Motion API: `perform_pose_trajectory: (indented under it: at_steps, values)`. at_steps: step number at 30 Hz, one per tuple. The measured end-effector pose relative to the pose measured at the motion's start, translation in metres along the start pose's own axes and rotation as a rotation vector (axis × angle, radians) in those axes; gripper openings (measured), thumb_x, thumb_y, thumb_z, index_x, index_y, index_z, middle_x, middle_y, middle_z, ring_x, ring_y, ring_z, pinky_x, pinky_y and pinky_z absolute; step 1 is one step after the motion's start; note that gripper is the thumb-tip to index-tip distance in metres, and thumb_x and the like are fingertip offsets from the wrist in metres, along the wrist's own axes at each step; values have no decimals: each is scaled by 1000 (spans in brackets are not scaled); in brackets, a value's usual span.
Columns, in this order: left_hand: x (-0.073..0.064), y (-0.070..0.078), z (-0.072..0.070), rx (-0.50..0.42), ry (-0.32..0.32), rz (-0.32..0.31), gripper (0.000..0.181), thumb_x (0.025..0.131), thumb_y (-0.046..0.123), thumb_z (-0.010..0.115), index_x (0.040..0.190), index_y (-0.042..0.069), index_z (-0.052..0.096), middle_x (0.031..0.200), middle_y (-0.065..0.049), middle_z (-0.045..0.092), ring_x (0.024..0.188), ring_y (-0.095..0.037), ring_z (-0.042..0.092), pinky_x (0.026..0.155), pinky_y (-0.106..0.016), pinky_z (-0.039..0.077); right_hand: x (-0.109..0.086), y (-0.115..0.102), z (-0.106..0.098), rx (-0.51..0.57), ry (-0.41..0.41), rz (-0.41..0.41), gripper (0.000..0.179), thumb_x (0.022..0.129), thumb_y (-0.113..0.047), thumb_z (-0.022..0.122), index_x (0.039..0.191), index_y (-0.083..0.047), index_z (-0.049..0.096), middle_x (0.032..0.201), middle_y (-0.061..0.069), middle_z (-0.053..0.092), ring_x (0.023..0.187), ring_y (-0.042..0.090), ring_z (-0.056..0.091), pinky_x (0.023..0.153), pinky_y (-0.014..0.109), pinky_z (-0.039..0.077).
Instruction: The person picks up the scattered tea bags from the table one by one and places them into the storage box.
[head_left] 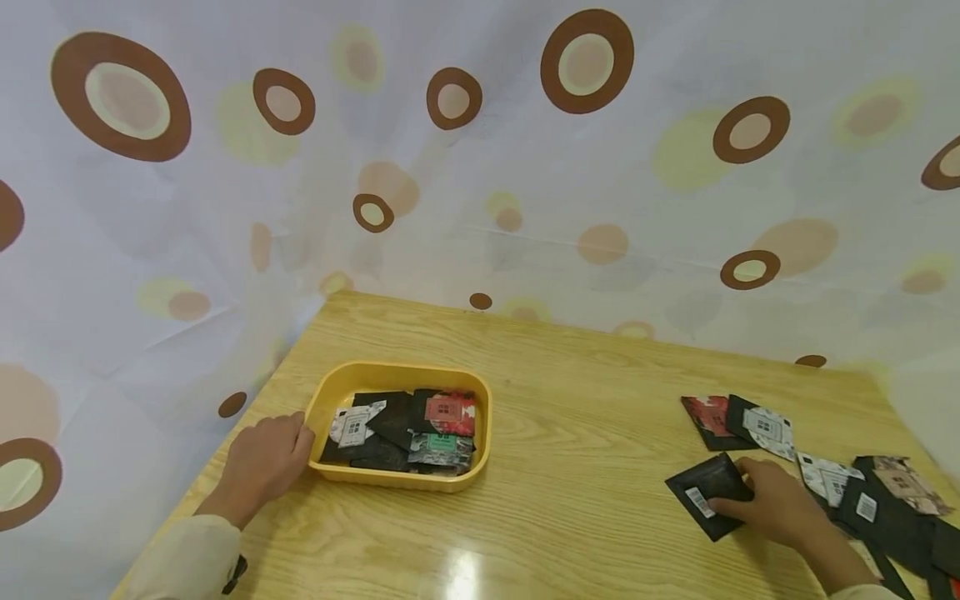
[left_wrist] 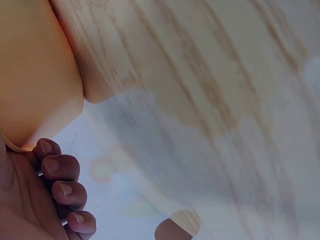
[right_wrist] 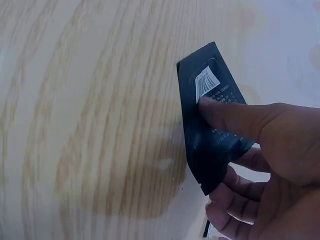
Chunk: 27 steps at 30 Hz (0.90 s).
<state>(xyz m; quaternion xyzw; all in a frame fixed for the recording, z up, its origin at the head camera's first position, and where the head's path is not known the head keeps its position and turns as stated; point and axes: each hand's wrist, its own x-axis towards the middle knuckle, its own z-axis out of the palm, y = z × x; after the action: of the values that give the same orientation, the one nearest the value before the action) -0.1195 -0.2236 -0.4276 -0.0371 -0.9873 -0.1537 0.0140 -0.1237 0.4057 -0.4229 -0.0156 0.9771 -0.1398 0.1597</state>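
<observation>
My right hand [head_left: 776,504] pinches a black sachet [head_left: 708,492] above the table, thumb across its face beside a white barcode label. The right wrist view shows the same sachet [right_wrist: 207,125] tilted, with small pale print and the fingers behind it. At the left, my left hand [head_left: 268,457] grips the rim of a yellow plastic basket [head_left: 397,481], its fingers [left_wrist: 62,167] curled below the rim in the left wrist view. Inside the basket lie several sachets, among them a red-labelled one [head_left: 450,411], a green-labelled one [head_left: 441,448] and a white-labelled one [head_left: 352,427].
More sachets lie spread at the table's right side: a red and black one [head_left: 708,421], a white-patterned one [head_left: 765,427] and a brown-patterned one [head_left: 903,483], with others overlapping. Bare wood table [head_left: 577,417] lies between basket and sachets. A dotted cloth [head_left: 495,167] hangs behind.
</observation>
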Motion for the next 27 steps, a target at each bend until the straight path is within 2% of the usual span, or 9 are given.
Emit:
perform_pose_trajectory:
  at_steps: [6,8,11,15,18,19,22,24,27]
  values:
    - [2,2,1,14,16,13,32,100,17,31,70,12,43,60,-2,40,52,-17,37,54,-30,30,-4,-22,2,50,77,-59,43,89,-35,73,103,3,58,90,9,65,76,17,57,63,36,45]
    - [3,2,1,18,21,17,33,100,17,31,70,12,43,59,-2,40,51,-17,37,54,-30,30,-6,-35,2,113,102,-88,32,92,-31,69,96,-3,56,87,6,62,72,12,55,60,32,43]
    - [3,3,-1,21,29,22,33,100,17,31,70,12,42,59,-2,39,51,-18,36,53,-30,30,-7,-58,2,258,113,-134,29,95,-28,66,89,-4,51,81,7,58,64,9,54,57,29,44]
    - [3,2,-1,21,34,23,33,100,17,32,70,12,42,59,-2,39,51,-17,36,53,-30,29,-3,-98,-5,465,67,-151,40,97,-30,63,111,7,54,86,16,64,57,14,58,60,32,50]
    - [4,2,-1,20,34,18,32,100,17,32,70,12,43,59,-2,40,51,-17,36,53,-29,30,3,-131,-9,591,34,-161,55,97,-32,63,131,8,50,83,13,67,53,15,57,58,32,51]
    - [3,2,-1,20,33,15,32,100,17,32,70,12,43,59,-2,40,51,-17,37,52,-29,30,6,-142,-9,638,23,-180,50,97,-31,64,127,7,52,75,8,63,51,14,55,54,31,48]
    - [2,1,-1,18,27,5,32,100,17,32,71,12,44,59,-2,40,51,-17,37,53,-29,30,13,-175,-5,752,-20,-271,42,98,-24,62,122,8,53,68,3,57,55,12,60,54,30,53]
    - [1,1,-1,14,24,2,32,100,17,32,70,12,44,59,-2,40,51,-17,37,53,-29,30,16,-197,-1,816,-70,-315,43,100,-18,59,128,13,49,73,7,62,63,14,67,60,30,57]
    - [0,1,0,15,23,-2,32,100,17,32,70,12,44,60,-2,40,52,-17,38,53,-30,30,21,-229,7,865,-130,-328,56,100,-9,56,144,18,33,94,22,69,78,19,74,74,36,61]
